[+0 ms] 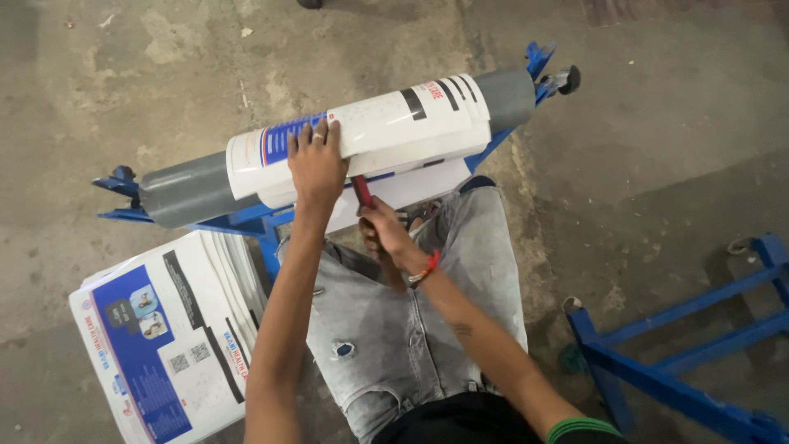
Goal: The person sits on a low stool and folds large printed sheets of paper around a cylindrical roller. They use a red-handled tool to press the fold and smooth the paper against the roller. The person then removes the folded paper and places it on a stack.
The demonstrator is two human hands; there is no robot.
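Two hands at work: left hand [316, 162] flat on wrapped pipe [353, 140], right hand [385, 230] gripping red tool [362, 190].

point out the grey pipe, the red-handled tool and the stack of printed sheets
grey pipe [187, 191]: head view, bare left end
red-handled tool [362, 191]: head view, red handle above the right hand
stack of printed sheets [156, 341]: head view, top sheet's blue panel

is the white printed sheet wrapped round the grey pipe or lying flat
Wrapped. The white printed sheet curves around the grey pipe, whose ends stick out both sides; the left hand presses on it.
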